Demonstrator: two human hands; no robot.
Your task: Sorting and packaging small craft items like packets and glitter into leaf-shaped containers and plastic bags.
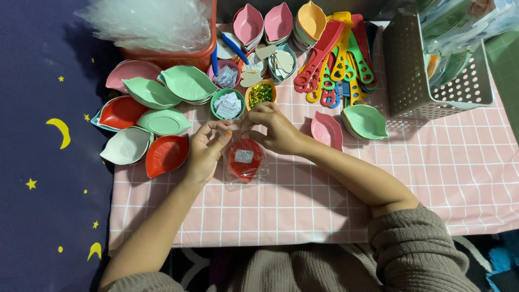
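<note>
A clear plastic bag [244, 161] lies on the pink checked cloth [324, 200] with a red leaf-shaped dish and a small white slip inside it. My left hand [206, 150] pinches the bag's upper left edge. My right hand [274, 128] grips the bag's top right edge, fingers curled over the opening. Both hands meet just above the dish.
Stacks of leaf-shaped dishes in green, red, pink and white [154, 116] lie left of my hands. Small round bowls of paper slips [227, 104] and gold bits [260, 93] sit behind. Coloured combs [338, 57], a pink dish [327, 130], green dishes [366, 121] and a grey perforated basket [427, 65] lie to the right.
</note>
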